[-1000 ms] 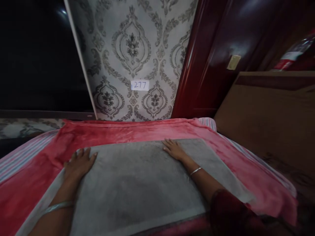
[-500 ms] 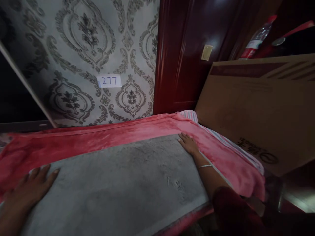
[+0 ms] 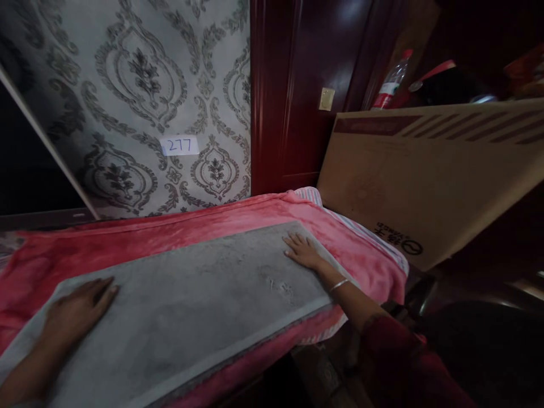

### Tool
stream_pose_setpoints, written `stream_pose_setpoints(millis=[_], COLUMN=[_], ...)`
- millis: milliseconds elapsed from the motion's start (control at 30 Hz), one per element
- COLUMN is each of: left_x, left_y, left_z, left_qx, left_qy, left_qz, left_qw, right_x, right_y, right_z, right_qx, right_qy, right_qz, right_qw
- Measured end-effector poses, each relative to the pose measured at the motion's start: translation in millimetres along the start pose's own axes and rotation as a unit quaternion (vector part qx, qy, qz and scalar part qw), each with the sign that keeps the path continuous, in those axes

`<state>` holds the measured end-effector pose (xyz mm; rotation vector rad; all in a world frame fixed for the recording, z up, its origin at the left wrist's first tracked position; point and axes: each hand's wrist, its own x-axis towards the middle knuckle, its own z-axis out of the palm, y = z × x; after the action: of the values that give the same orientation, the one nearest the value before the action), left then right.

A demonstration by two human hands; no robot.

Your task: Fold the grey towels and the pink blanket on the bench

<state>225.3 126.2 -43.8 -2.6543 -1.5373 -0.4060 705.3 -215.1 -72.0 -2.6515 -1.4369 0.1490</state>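
A folded grey cloth, soft like a towel or mat, lies flat across a pink-red plush blanket. On its left end rests my left hand, palm down with the fingers loosely stretched. My right hand lies flat near the far right corner, fingers spread, with a thin bangle on that wrist. Small raised marks show on the cloth below the right hand. Neither hand grips anything.
A large cardboard box stands at the right, a bottle with a red cap behind its top edge. Patterned wallpaper with a paper label marked 277 is behind. A dark screen stands at left.
My left hand has moved inward from the cloth's left edge onto its surface. My right hand now lies slightly in from the far corner. The view has turned somewhat to the right.
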Motion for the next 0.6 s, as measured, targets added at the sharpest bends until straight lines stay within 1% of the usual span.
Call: stream_pose_setpoints(millis=[67, 100, 167, 267, 333, 433, 500, 600], left_x=[-16, -25, -40, -52, -53, -52, -51, -50], left_y=[15, 21, 29, 31, 31, 32, 33, 34], left_z=[4.6, 7.1, 10.5, 10.5, 8.8, 7.2, 6.8, 7.1], left_qx=[-0.005, -0.010, -0.019, -0.015, -0.005, 0.008, 0.012, 0.028], left_qy=[-0.020, -0.024, -0.025, -0.033, -0.038, -0.029, -0.022, -0.041], left_qz=[0.067, 0.093, 0.124, 0.127, 0.118, 0.110, 0.113, 0.128], left_qw=[0.998, 0.995, 0.992, 0.991, 0.992, 0.994, 0.993, 0.990], right_x=[-31, -47, -75, -108, -123, -140, -149, -153], right_y=[1, 3, 8, 15, 17, 18, 17, 15], right_z=[6, 10, 17, 27, 32, 37, 34, 23], right_qx=[-0.011, -0.017, -0.031, -0.053, -0.062, -0.068, -0.064, -0.044], right_qy=[-0.003, 0.002, 0.017, 0.043, 0.063, 0.084, 0.083, 0.073], right_qz=[-0.026, -0.025, 0.004, 0.071, 0.098, 0.107, 0.106, 0.108], right_qw=[1.000, 1.000, 0.999, 0.995, 0.991, 0.988, 0.989, 0.990])
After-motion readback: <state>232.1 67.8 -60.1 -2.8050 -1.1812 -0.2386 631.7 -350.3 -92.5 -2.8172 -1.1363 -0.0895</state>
